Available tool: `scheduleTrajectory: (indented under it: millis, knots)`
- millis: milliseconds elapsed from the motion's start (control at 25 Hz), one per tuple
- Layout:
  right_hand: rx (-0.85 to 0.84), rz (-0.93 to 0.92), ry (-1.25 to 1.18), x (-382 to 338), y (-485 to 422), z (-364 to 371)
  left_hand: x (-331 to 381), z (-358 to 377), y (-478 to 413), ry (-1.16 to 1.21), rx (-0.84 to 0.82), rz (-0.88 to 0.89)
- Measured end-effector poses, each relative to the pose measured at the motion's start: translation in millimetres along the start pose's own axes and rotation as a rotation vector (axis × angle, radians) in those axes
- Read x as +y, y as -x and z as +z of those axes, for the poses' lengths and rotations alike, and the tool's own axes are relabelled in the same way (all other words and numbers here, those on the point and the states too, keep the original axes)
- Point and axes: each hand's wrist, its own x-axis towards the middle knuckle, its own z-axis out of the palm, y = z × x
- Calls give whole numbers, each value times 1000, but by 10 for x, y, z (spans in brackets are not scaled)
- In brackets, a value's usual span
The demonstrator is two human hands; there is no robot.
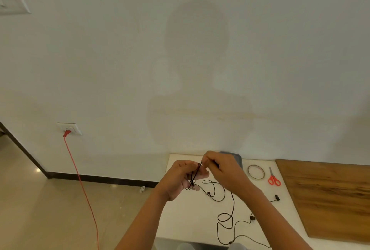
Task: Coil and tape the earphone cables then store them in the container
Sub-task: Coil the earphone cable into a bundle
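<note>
Black earphone cable (232, 201); red scissors (273, 179); white table (200, 219).

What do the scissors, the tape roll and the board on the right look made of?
Scissors: orange-red handles look like smooth plastic, blades grey metal. Tape roll: thin pale ring, probably clear or tan adhesive tape; too small to be sure. Board: brown wood or wood-look laminate, judging by grain streaks.
</note>
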Motion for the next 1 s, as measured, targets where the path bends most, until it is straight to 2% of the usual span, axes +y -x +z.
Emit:
scheduleTrajectory:
  millis: [80, 200, 280, 440, 680, 840, 920, 1000]
  knots:
    - [73, 75, -89, 45, -120, -24, 14, 51, -12, 44, -30, -16]
    - [118, 220, -370, 148, -248, 12, 61, 101, -4, 144, -86, 0]
    - [95, 306, -562, 224, -296, 64, 106, 116, 7, 222, -98, 37]
    - [-3, 437, -668, 301, -203, 256, 209, 162, -14, 326, -14, 115]
    - [-131, 421, -591, 218, 87, 407, 295, 53, -101, 312, 98, 175]
    - [-194, 253, -242, 95, 155, 396, 239, -20, -135, 213, 175, 148]
    - [-178, 174, -211, 12, 135, 298, 172, -55, -132, 124, 195, 110]
    - [-80, 125, -257, -48, 58, 165, 98, -73, -97, 80, 155, 86]
